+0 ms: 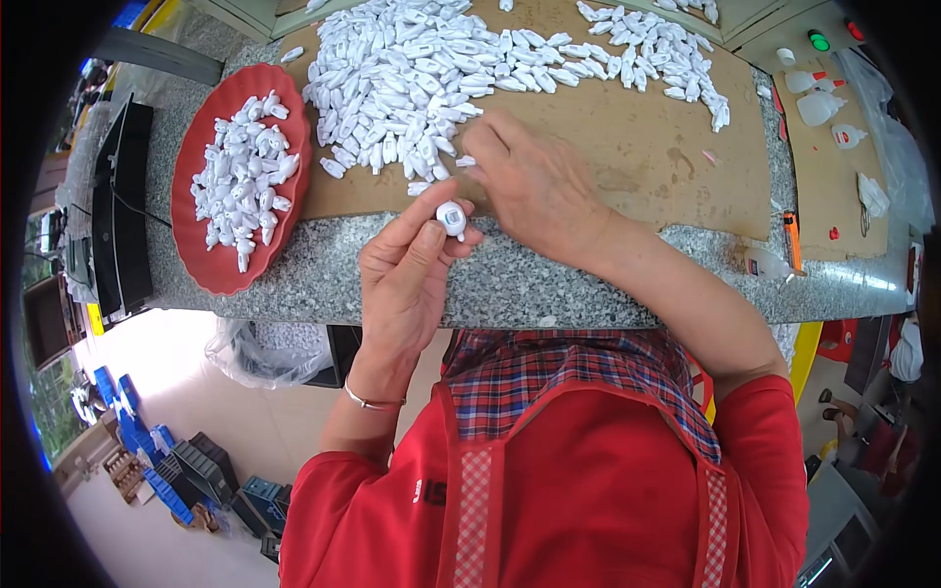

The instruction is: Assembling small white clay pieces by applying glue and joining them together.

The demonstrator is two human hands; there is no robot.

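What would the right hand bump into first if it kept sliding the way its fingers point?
Probably the big heap of white plastic pieces on the brown board. The right hand points up and left, fingertips already at the heap's near edge.

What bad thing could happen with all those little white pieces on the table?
The left hand pinches one small white piece right at the table's edge, so it might slip and fall to the floor. The right hand reaches into the big white pile; a bump could scatter pieces off the cardboard sheet.
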